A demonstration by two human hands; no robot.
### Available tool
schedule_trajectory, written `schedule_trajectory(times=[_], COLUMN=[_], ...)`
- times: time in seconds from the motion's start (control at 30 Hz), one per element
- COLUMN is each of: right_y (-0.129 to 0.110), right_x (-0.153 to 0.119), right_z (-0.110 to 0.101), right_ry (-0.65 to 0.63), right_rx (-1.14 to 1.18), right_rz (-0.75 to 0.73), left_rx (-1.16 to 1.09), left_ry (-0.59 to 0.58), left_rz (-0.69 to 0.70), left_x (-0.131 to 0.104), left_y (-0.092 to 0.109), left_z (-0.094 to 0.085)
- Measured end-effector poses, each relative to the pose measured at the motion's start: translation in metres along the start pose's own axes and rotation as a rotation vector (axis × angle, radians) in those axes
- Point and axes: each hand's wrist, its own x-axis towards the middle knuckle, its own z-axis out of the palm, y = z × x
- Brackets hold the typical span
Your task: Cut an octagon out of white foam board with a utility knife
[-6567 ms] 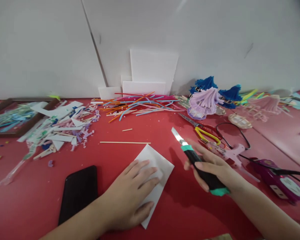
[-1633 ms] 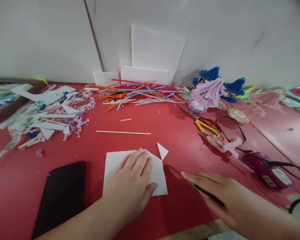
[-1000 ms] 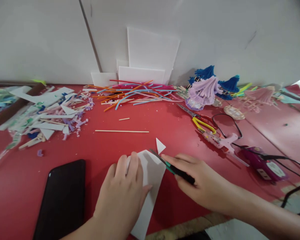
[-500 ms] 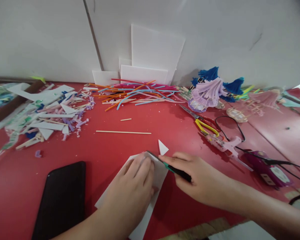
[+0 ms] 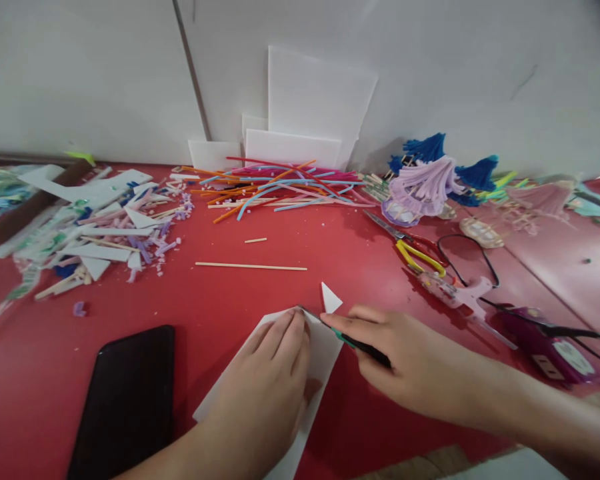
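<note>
A white sheet of board (image 5: 325, 340) lies on the red table (image 5: 220, 293) near the front. Pressed down on it is my left hand (image 5: 270, 380), its fingers together and pointing toward the sheet's far edge. My right hand (image 5: 385, 347) grips a black and green craft knife (image 5: 363, 345), whose blade reaches the sheet's far edge beside my left fingertips. Just beyond the knife lies a small white triangular offcut (image 5: 331, 298). Further back are a long thin stick (image 5: 250, 266) and a short one (image 5: 255, 240).
A black phone (image 5: 125, 400) is at front left, with a scrap pile (image 5: 110, 233) behind. Coloured pipe cleaners (image 5: 280, 187) lie before white boards (image 5: 320, 93). At right are scissors (image 5: 390, 230), yellow-handled pliers (image 5: 420, 260), a glue gun (image 5: 460, 293) and fuzzy models (image 5: 425, 180).
The whole view has shifted slightly, so things on the table appear a little further right. Both hands keep nearly the same places on the sheet and knife.
</note>
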Motion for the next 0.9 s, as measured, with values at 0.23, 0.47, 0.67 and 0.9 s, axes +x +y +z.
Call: schedule_trajectory(times=[0.23, 0.47, 0.67, 0.9], right_y=[0.0, 0.0, -0.001, 0.006], right_x=[0.002, 0.007, 0.007, -0.004], right_z=[0.005, 0.007, 0.01, 0.013], right_ry=[-0.019, -0.028, -0.022, -0.039], right_rx=[0.006, -0.012, -0.029, -0.103], right_rz=[0.023, 0.002, -0.011, 0.012], left_rx=[-0.019, 0.001, 0.034, 0.014], left_ry=[0.007, 0.026, 0.021, -0.003], left_rz=[-0.033, -0.021, -0.031, -0.044], left_x=[0.002, 0.0, 0.0, -0.001], left_y=[0.0, 0.001, 0.004, 0.003], left_z=[0.0, 0.002, 0.006, 0.003])
